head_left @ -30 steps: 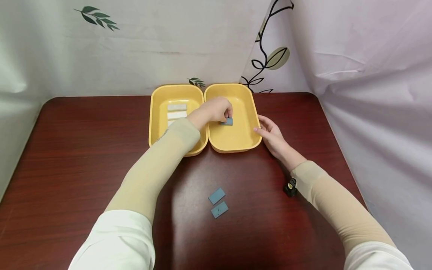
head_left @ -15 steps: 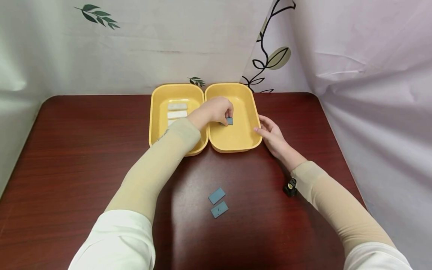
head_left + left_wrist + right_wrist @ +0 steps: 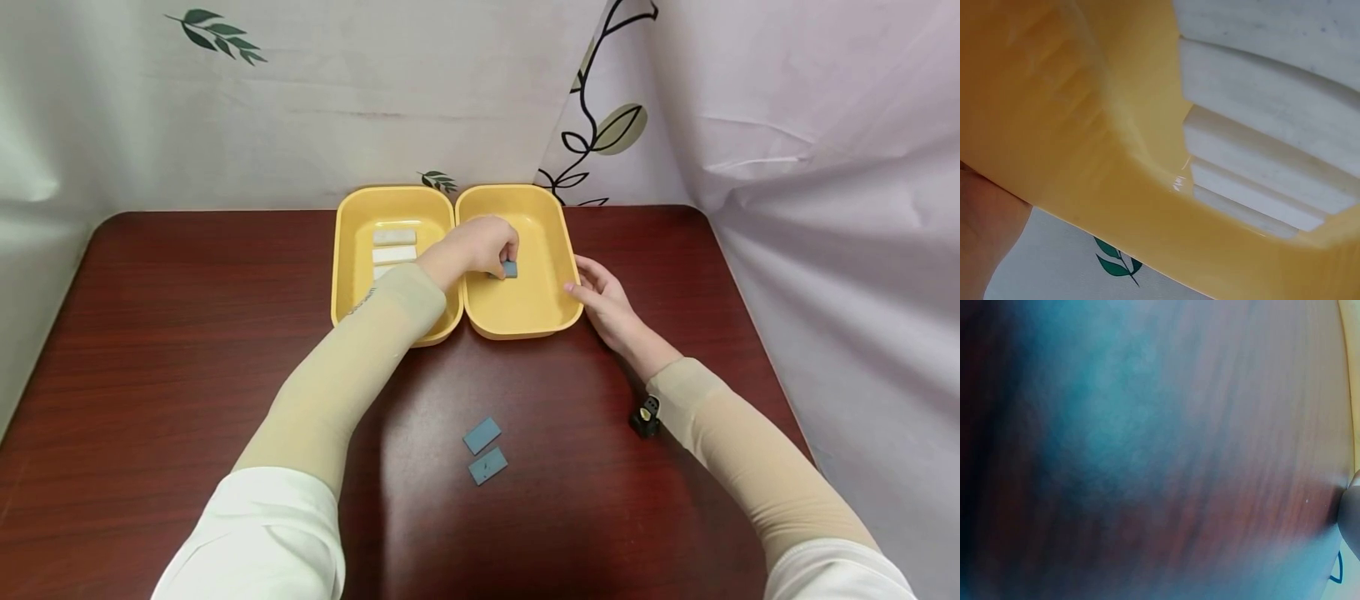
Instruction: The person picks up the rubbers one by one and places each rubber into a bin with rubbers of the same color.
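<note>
In the head view my left hand (image 3: 483,243) reaches into the right-hand yellow tray (image 3: 521,312). Its thumb and curled fingers pinch a small flat blue-grey tile (image 3: 511,269) at the tray floor, and they hide part of it. At that tray's right side my right hand (image 3: 609,304) grips the wall, thumb at the rim and fingers outside. Two more blue-grey tiles (image 3: 482,436) lie apart on the table nearer me. The left wrist view shows several white, marble-like rectangular blocks (image 3: 1260,100) in the left-hand tray; the tile is out of that view.
The left-hand yellow tray (image 3: 339,250) stands against the right one, below my left forearm, which covers part of it. Both trays are at the back of the dark red wooden table (image 3: 187,333), close to a pale curtain (image 3: 337,108). A black device (image 3: 645,417) sits at my right wrist.
My left thumb has shifted slightly down over the tile and covers more of it. The right hand, the trays and the two loose tiles stay as they were.
</note>
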The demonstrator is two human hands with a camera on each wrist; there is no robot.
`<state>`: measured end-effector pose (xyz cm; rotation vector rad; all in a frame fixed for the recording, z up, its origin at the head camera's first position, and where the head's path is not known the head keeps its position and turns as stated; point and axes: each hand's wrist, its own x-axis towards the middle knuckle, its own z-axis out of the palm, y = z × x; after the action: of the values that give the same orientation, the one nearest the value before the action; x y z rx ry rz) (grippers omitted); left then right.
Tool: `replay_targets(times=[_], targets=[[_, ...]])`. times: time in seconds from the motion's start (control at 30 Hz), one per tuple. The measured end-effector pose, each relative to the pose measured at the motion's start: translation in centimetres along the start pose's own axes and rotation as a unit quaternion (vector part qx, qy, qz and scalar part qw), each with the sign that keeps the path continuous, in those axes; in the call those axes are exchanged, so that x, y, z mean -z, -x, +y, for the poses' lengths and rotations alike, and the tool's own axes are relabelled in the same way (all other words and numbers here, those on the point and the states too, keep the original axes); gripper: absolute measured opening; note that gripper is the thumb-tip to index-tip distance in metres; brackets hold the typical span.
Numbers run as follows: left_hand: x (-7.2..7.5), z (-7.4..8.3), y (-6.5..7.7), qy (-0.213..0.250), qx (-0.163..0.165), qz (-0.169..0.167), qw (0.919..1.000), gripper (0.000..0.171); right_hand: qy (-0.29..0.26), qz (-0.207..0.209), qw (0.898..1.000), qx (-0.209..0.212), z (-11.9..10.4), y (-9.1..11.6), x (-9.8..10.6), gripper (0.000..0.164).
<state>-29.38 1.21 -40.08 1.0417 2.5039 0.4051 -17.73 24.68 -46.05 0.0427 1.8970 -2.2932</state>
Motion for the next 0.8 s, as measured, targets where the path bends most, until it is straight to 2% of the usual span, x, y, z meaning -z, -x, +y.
replay_targets(times=[0.43,0.8], targets=[[-0.14,-0.14,-0.10,0.000,-0.007,0.006,1.0000,0.020,0.005,-0.002,1.000,-0.002,-0.09,0.04,0.00,0.062],[0.72,-0.40,0.16,0.018,-0.021,0.017,0.9995,0.016,0.004,-0.004,1.000,0.000,0.05,-0.04,0.02,0.062]])
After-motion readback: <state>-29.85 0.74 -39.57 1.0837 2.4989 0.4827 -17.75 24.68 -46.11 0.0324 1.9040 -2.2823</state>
